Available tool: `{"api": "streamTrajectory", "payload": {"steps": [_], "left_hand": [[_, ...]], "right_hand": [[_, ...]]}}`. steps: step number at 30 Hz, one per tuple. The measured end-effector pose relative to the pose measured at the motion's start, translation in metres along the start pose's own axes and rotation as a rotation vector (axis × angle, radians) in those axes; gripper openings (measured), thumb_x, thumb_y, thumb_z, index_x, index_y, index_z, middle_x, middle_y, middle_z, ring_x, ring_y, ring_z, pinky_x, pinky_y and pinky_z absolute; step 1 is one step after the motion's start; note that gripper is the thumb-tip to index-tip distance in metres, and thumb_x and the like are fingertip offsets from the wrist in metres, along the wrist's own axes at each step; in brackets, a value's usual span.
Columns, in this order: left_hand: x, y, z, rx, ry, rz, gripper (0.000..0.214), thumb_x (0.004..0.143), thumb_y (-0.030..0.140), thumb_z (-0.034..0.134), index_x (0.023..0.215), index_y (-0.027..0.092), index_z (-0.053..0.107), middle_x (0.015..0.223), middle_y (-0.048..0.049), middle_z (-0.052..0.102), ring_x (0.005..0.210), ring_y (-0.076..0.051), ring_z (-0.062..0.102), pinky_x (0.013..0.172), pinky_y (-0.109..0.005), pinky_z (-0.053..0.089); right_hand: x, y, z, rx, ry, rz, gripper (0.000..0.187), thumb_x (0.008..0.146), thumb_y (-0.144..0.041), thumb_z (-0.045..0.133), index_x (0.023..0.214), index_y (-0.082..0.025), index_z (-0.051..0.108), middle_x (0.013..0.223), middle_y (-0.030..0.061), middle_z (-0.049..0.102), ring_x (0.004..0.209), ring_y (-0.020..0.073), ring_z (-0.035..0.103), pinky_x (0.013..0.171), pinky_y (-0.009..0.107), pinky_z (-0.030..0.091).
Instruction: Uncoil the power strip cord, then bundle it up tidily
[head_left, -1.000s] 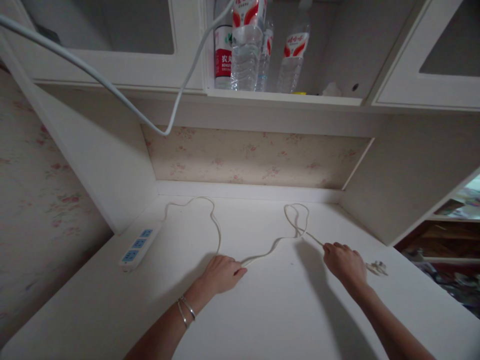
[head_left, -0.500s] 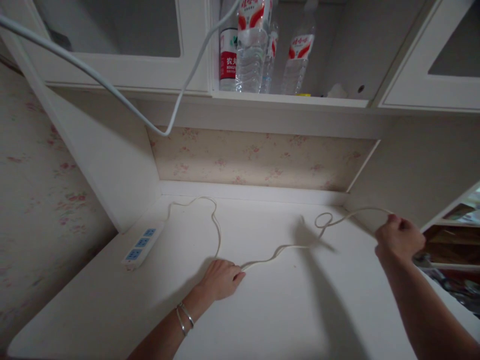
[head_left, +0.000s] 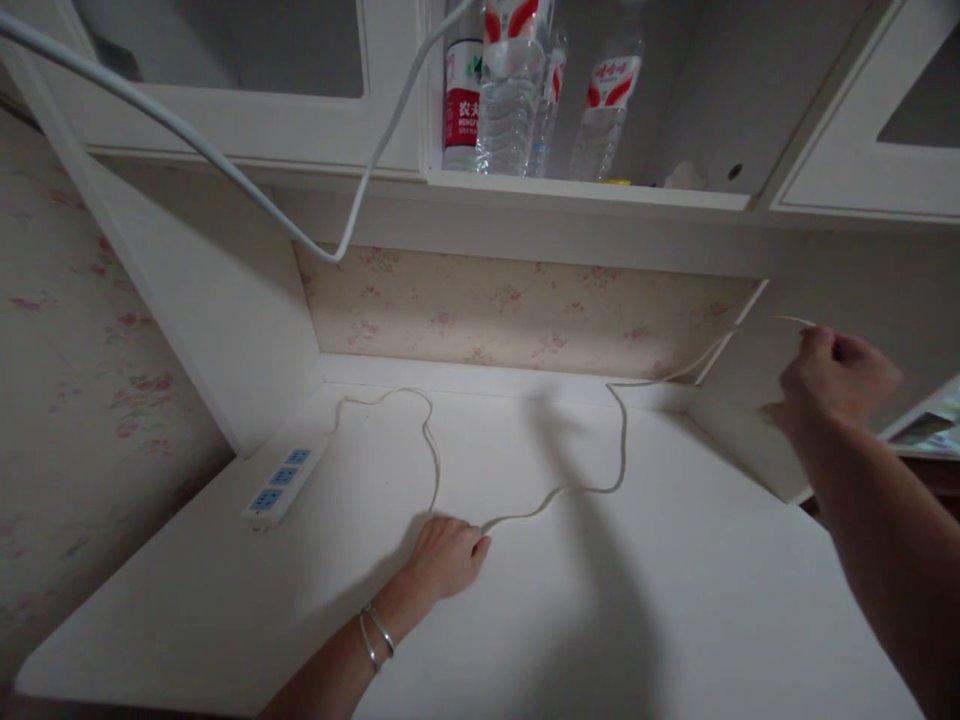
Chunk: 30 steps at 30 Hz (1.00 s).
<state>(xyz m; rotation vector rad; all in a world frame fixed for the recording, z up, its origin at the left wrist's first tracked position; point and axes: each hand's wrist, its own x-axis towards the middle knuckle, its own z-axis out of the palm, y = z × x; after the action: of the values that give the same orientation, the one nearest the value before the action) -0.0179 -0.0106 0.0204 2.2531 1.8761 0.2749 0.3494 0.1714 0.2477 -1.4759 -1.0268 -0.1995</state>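
A white power strip point(head_left: 279, 488) with blue sockets lies at the left of the white desktop. Its thin cream cord point(head_left: 622, 440) curves along the back, passes under my left hand point(head_left: 450, 556), and comes out on the right. That hand rests on the desktop, fingers closed around the cord. My right hand point(head_left: 838, 378) is raised at the right, pinching the cord near its far stretch. Between the hands the cord lies on the desk, bends sharply by the back edge, then rises to my right hand. The plug end is not visible.
Overhead, a thick white cable point(head_left: 225, 170) hangs in front of the cabinet. Several plastic bottles point(head_left: 511, 110) stand in its open shelf point(head_left: 585, 192). A side panel point(head_left: 780, 400) bounds the desk at right, and another panel point(head_left: 210, 290) stands at left.
My right hand has moved up and slightly right, lifting the cord. The small loop in the cord has opened out. My left hand has stayed in place on the cord.
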Motion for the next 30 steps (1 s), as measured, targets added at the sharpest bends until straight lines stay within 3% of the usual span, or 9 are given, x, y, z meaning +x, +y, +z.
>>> {"api": "streamTrajectory", "payload": {"steps": [2,5,8,11,14,18,21,24,30], "left_hand": [[0.001,0.006,0.002,-0.008,0.020,0.043,0.047,0.094,0.042,0.032,0.085,0.019,0.072,0.084,-0.0100,0.071,0.082,-0.023,0.066,0.078,-0.035,0.045],[0.004,0.020,0.007,-0.023,0.082,0.109,0.043,0.094,0.038,0.034,0.085,0.017,0.071,0.085,-0.0104,0.070,0.086,-0.024,0.063,0.084,-0.038,0.043],[0.005,0.037,0.013,-0.059,0.135,0.127,0.042,0.095,0.036,0.033,0.087,0.017,0.070,0.088,-0.0108,0.069,0.091,-0.024,0.060,0.089,-0.041,0.040],[0.004,0.052,0.019,-0.085,0.189,0.095,0.041,0.096,0.034,0.032,0.088,0.018,0.068,0.093,-0.0104,0.066,0.095,-0.025,0.056,0.090,-0.044,0.037],[0.000,0.063,0.026,-0.107,0.221,0.034,0.033,0.094,0.033,0.036,0.093,0.019,0.066,0.100,-0.0096,0.062,0.100,-0.027,0.051,0.092,-0.046,0.036],[-0.004,0.070,0.032,-0.171,0.181,-0.009,0.029,0.093,0.028,0.039,0.109,0.019,0.061,0.109,-0.0109,0.057,0.103,-0.027,0.050,0.091,-0.043,0.038],[-0.005,0.070,0.027,-0.218,0.143,0.010,0.032,0.092,0.022,0.039,0.119,0.019,0.056,0.112,-0.0118,0.055,0.102,-0.025,0.052,0.091,-0.039,0.041],[-0.008,0.064,0.014,-0.313,0.122,0.050,0.030,0.092,0.020,0.037,0.115,0.020,0.057,0.108,-0.0095,0.055,0.096,-0.020,0.054,0.087,-0.031,0.044],[-0.017,0.021,-0.010,-0.363,0.091,0.146,0.032,0.081,0.005,0.043,0.099,0.023,0.064,0.107,-0.0052,0.056,0.101,-0.017,0.052,0.092,-0.025,0.042]], "right_hand": [[-0.019,-0.020,0.013,0.159,-0.076,0.090,0.044,0.087,-0.039,0.047,0.102,-0.003,0.066,0.066,0.0019,0.049,0.048,0.0059,0.032,0.045,0.025,0.025],[-0.043,-0.050,0.026,0.505,-0.513,0.192,0.031,0.088,-0.034,0.051,0.101,-0.007,0.060,0.063,-0.0055,0.039,0.045,0.0033,0.027,0.043,0.022,0.019],[-0.064,-0.077,0.032,0.771,-0.886,0.282,0.015,0.088,-0.026,0.054,0.100,-0.016,0.053,0.065,-0.0071,0.042,0.042,0.0020,0.025,0.041,0.021,0.015],[-0.083,-0.099,0.033,0.961,-0.974,0.349,0.020,0.086,-0.023,0.057,0.103,-0.024,0.047,0.067,-0.0078,0.046,0.042,0.0027,0.032,0.040,0.016,0.021],[-0.100,-0.120,0.034,1.102,-0.993,0.405,0.014,0.084,-0.020,0.054,0.097,-0.023,0.050,0.065,-0.0074,0.045,0.042,0.0031,0.035,0.038,0.014,0.028],[-0.123,-0.147,0.035,1.167,-1.131,0.410,0.022,0.081,-0.017,0.050,0.102,-0.020,0.053,0.083,0.0003,0.060,0.064,0.0096,0.058,0.063,0.025,0.053],[-0.140,-0.160,0.038,1.089,-1.229,0.271,0.027,0.080,-0.018,0.050,0.106,-0.016,0.057,0.099,0.0063,0.065,0.083,0.0155,0.064,0.081,0.038,0.053],[-0.150,-0.164,0.044,0.863,-1.271,-0.006,0.030,0.081,-0.027,0.059,0.109,-0.015,0.061,0.103,0.0076,0.067,0.091,0.0174,0.063,0.086,0.038,0.049],[-0.144,-0.166,0.058,0.233,-1.093,-0.524,0.039,0.084,-0.047,0.055,0.091,-0.013,0.070,0.068,0.0003,0.065,0.063,0.0114,0.057,0.066,0.024,0.041]]}}
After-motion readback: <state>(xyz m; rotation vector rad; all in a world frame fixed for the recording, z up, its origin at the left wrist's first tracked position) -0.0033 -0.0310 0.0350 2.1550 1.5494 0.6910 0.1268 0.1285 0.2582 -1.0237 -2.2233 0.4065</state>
